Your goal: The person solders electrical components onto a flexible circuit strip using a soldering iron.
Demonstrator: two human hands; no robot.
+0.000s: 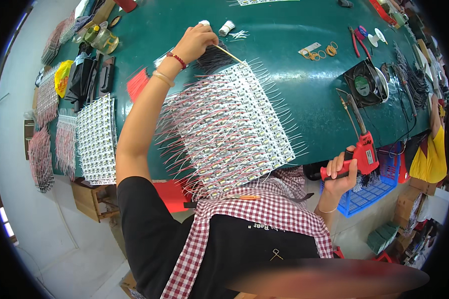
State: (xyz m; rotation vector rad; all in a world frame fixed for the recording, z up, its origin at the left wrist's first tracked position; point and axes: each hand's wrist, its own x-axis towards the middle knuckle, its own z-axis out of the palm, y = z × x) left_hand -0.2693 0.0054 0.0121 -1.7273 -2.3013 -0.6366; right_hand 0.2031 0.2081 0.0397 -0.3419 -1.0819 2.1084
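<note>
A large panel of small white circuit boards (244, 119) lies on the green table in front of me, with red and white wires sticking out all over it. At its far edge, my left hand (199, 41) is closed on a thin pale stick (232, 54), whose lower end reaches the panel's far corner. Off to the right of the panel, my right hand (340, 175) grips a red soldering gun (365, 152) by its handle, its metal tip pointing up and away. Dark wires (215, 60) lie beneath and behind the left hand.
A black fan (365, 83) stands beyond the soldering gun. Red-handled pliers (360, 42) and rubber bands (330, 49) lie farther back. More circuit panels (96, 139) and a glass bottle (105, 40) are at left. A blue basket (366, 194) sits below the table's right side; a person's yellow garment (429, 157) shows beyond.
</note>
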